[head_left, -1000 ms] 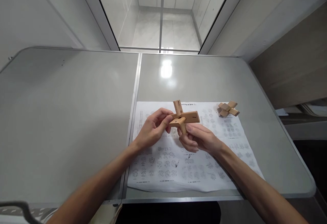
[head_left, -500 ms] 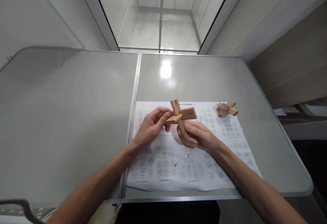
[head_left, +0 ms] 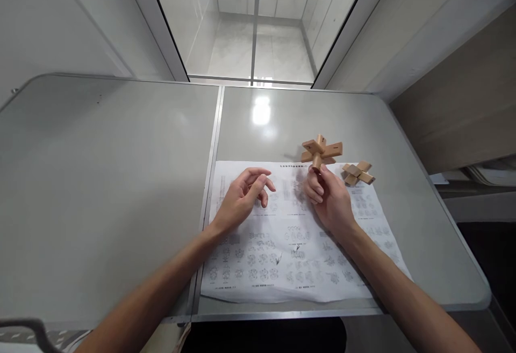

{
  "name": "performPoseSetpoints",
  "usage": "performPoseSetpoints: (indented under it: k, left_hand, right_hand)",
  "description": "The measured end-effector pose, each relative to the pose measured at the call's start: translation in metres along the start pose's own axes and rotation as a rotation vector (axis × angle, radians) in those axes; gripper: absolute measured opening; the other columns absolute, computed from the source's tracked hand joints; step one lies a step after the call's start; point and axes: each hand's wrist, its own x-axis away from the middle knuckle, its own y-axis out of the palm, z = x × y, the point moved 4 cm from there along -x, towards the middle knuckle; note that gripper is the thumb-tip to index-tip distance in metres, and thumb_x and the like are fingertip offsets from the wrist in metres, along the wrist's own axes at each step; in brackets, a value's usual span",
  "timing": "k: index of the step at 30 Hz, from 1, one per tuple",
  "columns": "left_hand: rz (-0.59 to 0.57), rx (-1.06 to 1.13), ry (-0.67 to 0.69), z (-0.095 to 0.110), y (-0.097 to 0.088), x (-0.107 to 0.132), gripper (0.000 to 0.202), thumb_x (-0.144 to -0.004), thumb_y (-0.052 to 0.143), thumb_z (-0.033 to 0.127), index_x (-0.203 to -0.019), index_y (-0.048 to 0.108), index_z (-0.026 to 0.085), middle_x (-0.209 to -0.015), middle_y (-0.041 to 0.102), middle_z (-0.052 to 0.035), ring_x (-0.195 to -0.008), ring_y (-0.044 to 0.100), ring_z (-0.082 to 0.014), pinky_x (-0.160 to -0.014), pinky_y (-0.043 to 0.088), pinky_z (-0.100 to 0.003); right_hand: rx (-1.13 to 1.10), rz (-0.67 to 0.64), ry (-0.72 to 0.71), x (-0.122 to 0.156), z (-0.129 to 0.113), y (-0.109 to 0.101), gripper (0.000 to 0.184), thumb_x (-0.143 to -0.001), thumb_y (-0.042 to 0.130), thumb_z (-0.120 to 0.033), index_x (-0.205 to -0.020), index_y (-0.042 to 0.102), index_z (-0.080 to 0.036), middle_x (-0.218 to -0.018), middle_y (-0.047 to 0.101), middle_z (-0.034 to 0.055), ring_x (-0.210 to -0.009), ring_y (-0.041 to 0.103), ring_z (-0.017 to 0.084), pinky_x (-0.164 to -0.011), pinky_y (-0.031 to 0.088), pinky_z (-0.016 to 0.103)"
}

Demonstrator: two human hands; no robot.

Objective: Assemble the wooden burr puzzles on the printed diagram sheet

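My right hand (head_left: 328,197) pinches the lower arm of a wooden cross-shaped burr puzzle (head_left: 321,152) and holds it up just beyond the far edge of a printed diagram sheet (head_left: 298,245). My left hand (head_left: 244,200) hovers over the sheet's upper left part, fingers loosely curled and apart, holding nothing. A second, smaller wooden burr puzzle (head_left: 358,173) lies on the sheet's far right corner, just right of my right hand.
The sheet lies on a grey table (head_left: 108,181) with a metal seam (head_left: 209,181) running front to back. A glass partition (head_left: 253,20) rises behind the table. A wooden panel (head_left: 463,100) and stacked papers (head_left: 487,173) sit to the right.
My left hand has let go of the wooden puzzle. My right hand has carried it up and to the right, toward the second puzzle.
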Motion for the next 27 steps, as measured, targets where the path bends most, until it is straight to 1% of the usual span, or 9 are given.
performPoseSetpoints:
  k: [3, 6, 8, 11, 15, 21, 27]
  left_hand:
    - [-0.026, -0.034, -0.008, -0.001, 0.001, 0.001, 0.026, -0.107, 0.06, 0.041, -0.116, 0.065, 0.017, -0.096, 0.072, -0.0042, -0.063, 0.059, -0.0082, -0.069, 0.053, -0.027]
    - [-0.038, -0.069, -0.024, -0.001, 0.001, 0.002, 0.024, -0.108, 0.059, 0.039, -0.117, 0.065, 0.018, -0.096, 0.072, -0.0037, -0.064, 0.059, -0.0084, -0.07, 0.052, -0.027]
    - [-0.039, -0.083, -0.03, -0.002, 0.001, 0.002, 0.022, -0.108, 0.058, 0.037, -0.117, 0.065, 0.018, -0.097, 0.071, -0.0036, -0.065, 0.059, -0.0085, -0.07, 0.052, -0.027]
    - [-0.04, -0.092, -0.031, -0.002, 0.001, 0.003, 0.02, -0.107, 0.057, 0.034, -0.118, 0.064, 0.019, -0.098, 0.071, -0.0037, -0.064, 0.059, -0.0087, -0.071, 0.052, -0.028]
    - [-0.043, -0.103, -0.031, -0.003, 0.001, 0.003, 0.018, -0.107, 0.056, 0.031, -0.118, 0.064, 0.019, -0.098, 0.071, -0.0035, -0.065, 0.059, -0.0089, -0.072, 0.052, -0.028]
    - [-0.047, -0.11, -0.027, -0.004, 0.0, 0.003, 0.018, -0.106, 0.056, 0.029, -0.119, 0.064, 0.019, -0.098, 0.072, -0.0037, -0.065, 0.059, -0.009, -0.072, 0.052, -0.028]
    - [-0.052, -0.111, -0.027, -0.004, 0.001, 0.002, 0.019, -0.106, 0.056, 0.031, -0.119, 0.064, 0.019, -0.098, 0.072, -0.0043, -0.065, 0.059, -0.0096, -0.071, 0.052, -0.029]
  right_hand:
    - [-0.008, 0.086, -0.048, -0.005, -0.003, -0.011, 0.029, -0.1, 0.075, -0.046, -0.09, 0.069, -0.02, -0.06, 0.038, -0.008, -0.047, 0.031, 0.008, -0.044, 0.034, 0.022]
    - [-0.002, 0.153, -0.091, -0.007, -0.004, -0.02, 0.03, -0.098, 0.077, -0.048, -0.09, 0.069, -0.02, -0.059, 0.037, -0.009, -0.046, 0.033, 0.008, -0.045, 0.039, 0.021]
    - [-0.001, 0.194, -0.108, -0.007, -0.004, -0.024, 0.03, -0.098, 0.077, -0.049, -0.091, 0.069, -0.02, -0.058, 0.037, -0.0094, -0.045, 0.035, 0.007, -0.046, 0.042, 0.02]
    - [-0.004, 0.239, -0.124, -0.006, -0.004, -0.027, 0.03, -0.099, 0.076, -0.048, -0.089, 0.069, -0.02, -0.059, 0.037, -0.0094, -0.044, 0.037, 0.007, -0.046, 0.043, 0.019]
    - [-0.039, 0.244, -0.115, -0.006, -0.005, -0.025, 0.03, -0.097, 0.077, -0.045, -0.086, 0.068, -0.02, -0.06, 0.04, -0.0092, -0.044, 0.037, 0.005, -0.044, 0.041, 0.018]
    - [-0.093, 0.26, -0.092, -0.007, -0.006, -0.023, 0.03, -0.095, 0.08, -0.043, -0.085, 0.066, -0.019, -0.06, 0.042, -0.0093, -0.044, 0.039, 0.004, -0.044, 0.041, 0.018]
    - [-0.146, 0.25, -0.04, -0.012, -0.006, -0.031, 0.028, -0.098, 0.077, -0.043, -0.087, 0.066, -0.019, -0.059, 0.04, -0.0098, -0.043, 0.038, 0.004, -0.04, 0.039, 0.016]
